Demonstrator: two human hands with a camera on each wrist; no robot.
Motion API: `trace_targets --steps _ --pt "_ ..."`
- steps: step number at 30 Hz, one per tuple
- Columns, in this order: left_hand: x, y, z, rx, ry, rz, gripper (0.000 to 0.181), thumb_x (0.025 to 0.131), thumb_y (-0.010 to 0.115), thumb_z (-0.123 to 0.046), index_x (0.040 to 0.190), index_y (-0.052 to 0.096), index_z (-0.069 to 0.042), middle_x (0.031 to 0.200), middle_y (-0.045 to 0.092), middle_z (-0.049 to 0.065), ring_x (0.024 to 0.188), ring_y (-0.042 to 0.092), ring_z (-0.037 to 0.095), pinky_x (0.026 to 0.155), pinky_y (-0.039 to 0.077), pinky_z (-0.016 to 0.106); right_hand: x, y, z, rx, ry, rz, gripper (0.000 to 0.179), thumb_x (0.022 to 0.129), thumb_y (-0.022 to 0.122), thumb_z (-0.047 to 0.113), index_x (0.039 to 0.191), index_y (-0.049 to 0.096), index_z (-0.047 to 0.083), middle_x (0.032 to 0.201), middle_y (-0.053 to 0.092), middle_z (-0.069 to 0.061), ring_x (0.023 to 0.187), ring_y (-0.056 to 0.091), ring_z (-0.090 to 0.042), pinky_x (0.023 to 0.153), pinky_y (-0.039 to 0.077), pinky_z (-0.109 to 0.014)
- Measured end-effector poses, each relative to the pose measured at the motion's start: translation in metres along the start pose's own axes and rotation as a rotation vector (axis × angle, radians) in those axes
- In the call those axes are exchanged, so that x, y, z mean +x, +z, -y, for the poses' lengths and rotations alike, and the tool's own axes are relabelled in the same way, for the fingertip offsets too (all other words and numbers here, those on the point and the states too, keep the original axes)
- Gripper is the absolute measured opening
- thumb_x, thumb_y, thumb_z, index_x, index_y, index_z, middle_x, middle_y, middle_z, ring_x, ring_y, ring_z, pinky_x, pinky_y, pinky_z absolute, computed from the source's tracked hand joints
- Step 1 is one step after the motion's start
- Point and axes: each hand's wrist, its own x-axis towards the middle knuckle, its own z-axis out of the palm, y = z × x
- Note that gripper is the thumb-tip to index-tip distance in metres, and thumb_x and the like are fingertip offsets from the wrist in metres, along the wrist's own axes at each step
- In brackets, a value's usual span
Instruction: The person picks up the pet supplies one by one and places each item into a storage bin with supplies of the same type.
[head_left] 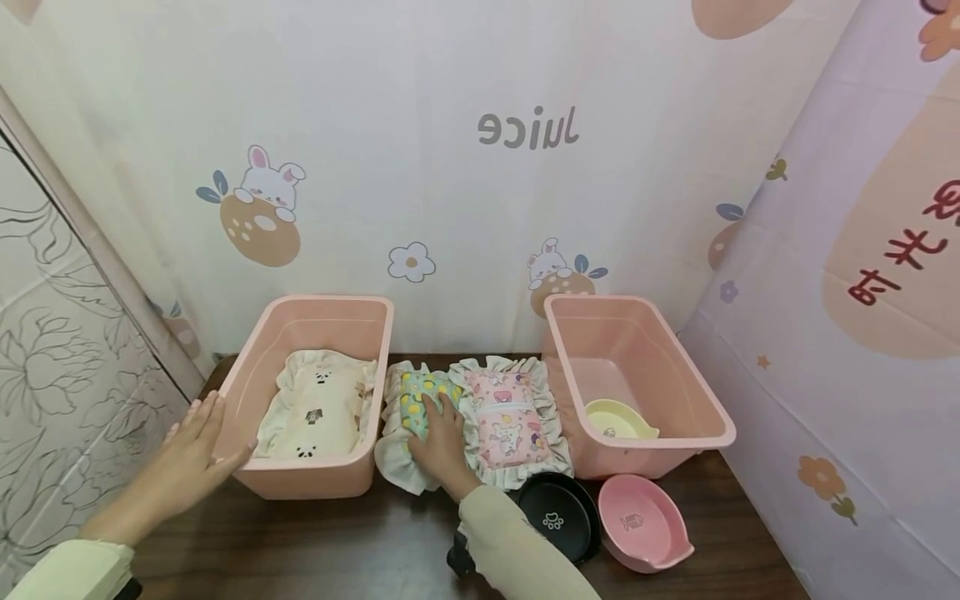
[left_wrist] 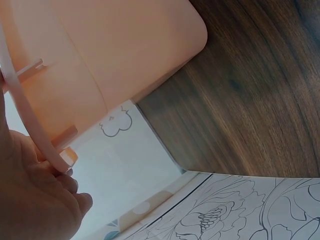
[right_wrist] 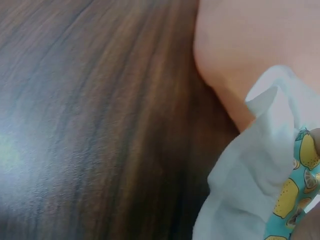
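On the left, a pink plastic bin (head_left: 303, 482) holds a cream ruffled pillow (head_left: 330, 408) with small dog prints. The left hand (head_left: 183, 458) rests with straight fingers along this bin's left rim; the left wrist view shows its palm against the rim (left_wrist: 31, 112). Just right of the bin, the right hand (head_left: 442, 446) grips a lemon-print ruffled pillow (head_left: 412, 400) from above, thumb and fingers on its printed middle. In the right wrist view, the pillow's white frill (right_wrist: 245, 175) is bent up. A pink-print ruffled pillow (head_left: 510, 417) lies right beside it.
A second pink bin (head_left: 637, 458) on the right contains a yellow dish (head_left: 618, 417). In front of it a black dish (head_left: 558, 517) and a pink dish (head_left: 643, 521) sit on the dark wooden table (head_left: 315, 550). Printed curtains (head_left: 465, 192) hang behind and at the right.
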Motion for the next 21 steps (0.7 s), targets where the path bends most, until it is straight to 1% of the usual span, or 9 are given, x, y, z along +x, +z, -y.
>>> trace_targets --steps 2,5,11,18,21 --pt "0.000 0.000 0.000 0.004 0.002 -0.002 0.089 0.098 0.046 -0.048 0.146 0.008 0.016 0.152 0.000 0.036 0.140 -0.005 0.052 0.108 0.000 0.068 0.002 -0.003 0.002 0.018 0.019 -0.003 0.069 0.078 0.061 0.008 0.145 0.043 0.013 0.152 0.028 -0.016 0.130 0.032 -0.043 0.088 0.042 -0.057" --pt "-0.001 0.000 0.001 0.006 0.005 -0.002 0.088 0.098 0.046 -0.047 0.146 0.008 0.017 0.152 0.000 0.037 0.140 -0.005 0.052 0.108 0.000 0.068 0.005 -0.007 0.005 0.058 0.055 -0.004 0.068 0.079 0.061 0.010 0.145 0.043 0.014 0.152 0.029 -0.014 0.131 0.033 -0.042 0.094 0.041 -0.057" --pt "0.000 0.000 0.001 0.021 0.013 -0.011 0.087 0.098 0.045 -0.046 0.145 0.009 0.018 0.151 0.002 0.038 0.139 -0.003 0.053 0.108 0.001 0.068 0.011 -0.018 0.007 0.158 0.083 -0.035 0.066 0.079 0.061 0.011 0.143 0.045 0.012 0.149 0.033 -0.015 0.130 0.037 -0.044 0.099 0.037 -0.060" --pt "0.000 0.001 0.001 0.029 0.016 -0.021 0.086 0.098 0.046 -0.044 0.145 0.009 0.018 0.151 0.003 0.038 0.140 -0.003 0.052 0.109 0.001 0.067 0.016 -0.034 0.014 0.265 0.113 -0.054 0.067 0.081 0.061 0.012 0.145 0.042 0.012 0.149 0.033 -0.015 0.134 0.035 -0.037 0.108 0.031 -0.054" --pt "0.000 0.001 0.001 0.034 0.019 -0.031 0.086 0.098 0.046 -0.044 0.145 0.010 0.018 0.151 0.004 0.038 0.140 -0.002 0.052 0.109 0.001 0.067 0.017 -0.040 0.017 0.315 0.129 -0.062 0.067 0.081 0.061 0.013 0.145 0.041 0.012 0.149 0.034 -0.016 0.135 0.035 -0.036 0.109 0.030 -0.053"
